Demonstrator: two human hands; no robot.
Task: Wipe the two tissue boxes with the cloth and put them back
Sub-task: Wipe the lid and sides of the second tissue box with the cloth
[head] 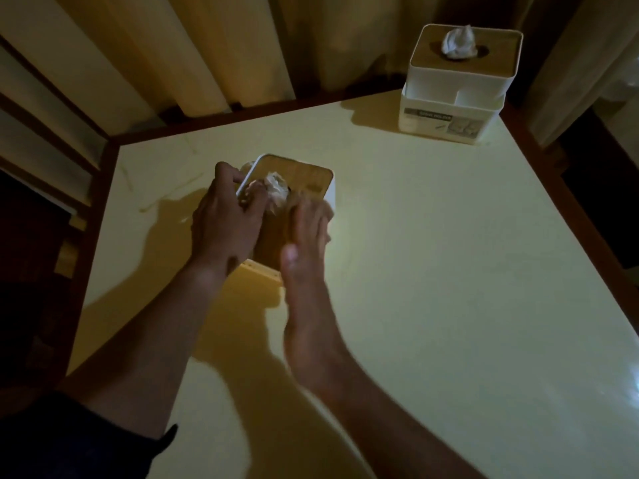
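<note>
- Near tissue box (313,179): white, wooden lid, on pale bench (432,254), left of centre, under both hands.
- Crumpled white tissue (276,190) sticking up from lid opening, between the two hands.
- Left hand (228,219): on box's left side, fingers (224,174) curled over left top edge, gripping box.
- Bit of pale material (247,166) past left fingers at box's far-left corner; cloth or tissue, cannot tell.
- Right hand (306,236): flat on lid's right part, fingers straight, pointing away, blurred.
- Pale patch under right fingertips near box's right edge, blurred; cloth or not, cannot tell.
- Far tissue box (460,88): white, wooden lid, upright at bench's far right corner, well apart from hands, untouched.
- White tissue tuft (458,43) poking from its lid; printed label (441,124) on front face, text unreadable.
- Dark wooden rim (242,115) round bench edge.
- Curtain folds (207,46) behind bench.
- Dark sleeve (86,444) at lower left, on left arm.
- Dim, yellowish lighting; strong shadows of arms on bench.
</note>
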